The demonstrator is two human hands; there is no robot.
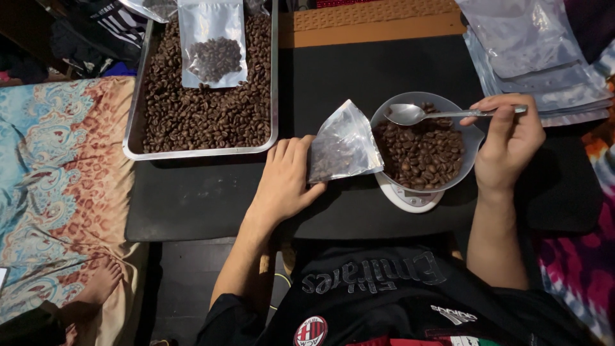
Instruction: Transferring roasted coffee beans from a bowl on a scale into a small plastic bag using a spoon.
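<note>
My left hand (286, 181) grips a clear plastic pouch (343, 142) with some coffee beans inside, its mouth pointed toward a clear bowl (469, 138) full of roasted beans. The bowl rests on a small white scale (410, 197). My right hand (509, 141) holds a metal spoon (416, 114) by its handle, the empty scoop hovering over the bowl's far left rim. Both hands work above a black mat (359, 70).
A metal tray (133, 122) heaped with coffee beans sits at the left back, a part-filled pouch (212, 43) lying on them. A stack of empty pouches (544, 57) lies at the right back. Patterned cloth (57, 166) and a bare foot (101, 282) lie at left.
</note>
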